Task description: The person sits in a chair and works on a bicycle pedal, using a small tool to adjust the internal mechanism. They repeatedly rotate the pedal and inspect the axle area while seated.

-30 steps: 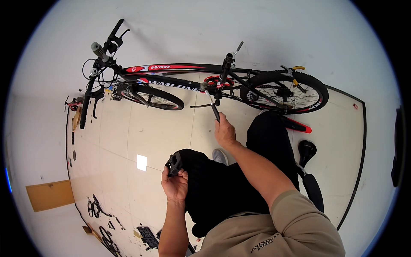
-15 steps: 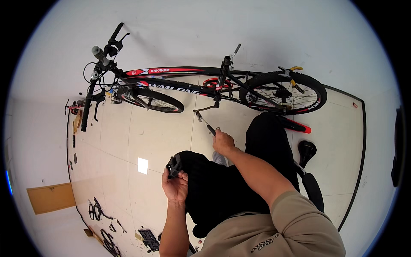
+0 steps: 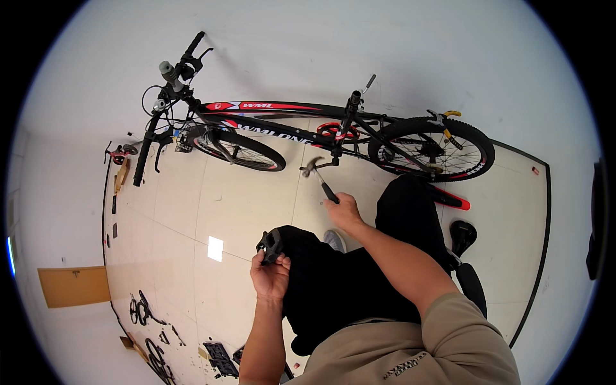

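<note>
My left hand is closed around a black bicycle pedal, held up beside my bent knee. In my right hand is a claw hammer, gripped by its dark handle. Its metal head lies over the free end of the crank arm; whether the two touch I cannot tell. No pedal shows on that end. The crank belongs to a black and red bicycle standing along the wall, its seat post without a saddle.
A black saddle and a red-tipped black mudguard lie to my right. An open black tool case is on the floor at lower left, near loose bicycle parts. A yellow-handled tool hangs at the rear wheel.
The hammer has turned, so its claw head now shows over the crank end. Both hands have shifted slightly right in the picture, as has the bicycle. The pedal stays in my left hand.
</note>
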### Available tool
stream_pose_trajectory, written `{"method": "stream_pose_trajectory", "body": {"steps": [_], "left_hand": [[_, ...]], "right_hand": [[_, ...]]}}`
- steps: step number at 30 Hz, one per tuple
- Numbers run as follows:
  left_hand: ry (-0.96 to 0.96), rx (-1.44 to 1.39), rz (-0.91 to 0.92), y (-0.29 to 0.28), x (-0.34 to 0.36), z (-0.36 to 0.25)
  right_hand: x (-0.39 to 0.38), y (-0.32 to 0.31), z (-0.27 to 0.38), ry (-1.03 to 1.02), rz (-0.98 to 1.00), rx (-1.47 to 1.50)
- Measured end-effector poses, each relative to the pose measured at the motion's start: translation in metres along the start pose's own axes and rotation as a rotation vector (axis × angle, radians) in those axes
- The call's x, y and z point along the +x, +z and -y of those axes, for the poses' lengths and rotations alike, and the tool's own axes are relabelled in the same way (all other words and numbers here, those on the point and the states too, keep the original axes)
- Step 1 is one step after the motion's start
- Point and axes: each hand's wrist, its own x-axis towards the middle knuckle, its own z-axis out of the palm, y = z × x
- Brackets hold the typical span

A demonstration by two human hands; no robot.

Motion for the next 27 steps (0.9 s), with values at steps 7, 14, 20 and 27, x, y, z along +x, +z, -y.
{"method": "stream_pose_trajectory", "body": {"steps": [7, 14, 20, 27], "left_hand": [[0.105, 0.217, 0.081, 0.014, -0.008, 0.009], [0.252, 0.589, 0.125, 0.05, -0.029, 0.016], [0.442, 1.366, -0.006, 0.043, -0.034, 0.025], [0.571, 1.392, 0.02, 0.04, -0.04, 0.025]], "right_hand": [[-0.052, -0.022, 0.006, 0.361, 0.188, 0.242], [-0.06, -0.024, -0.008, 0.413, 0.093, 0.015], [-0.04, -0.021, -0.026, 0.512, 0.045, -0.028], [-0.036, -0.028, -0.039, 0.532, 0.123, 0.11]]}}
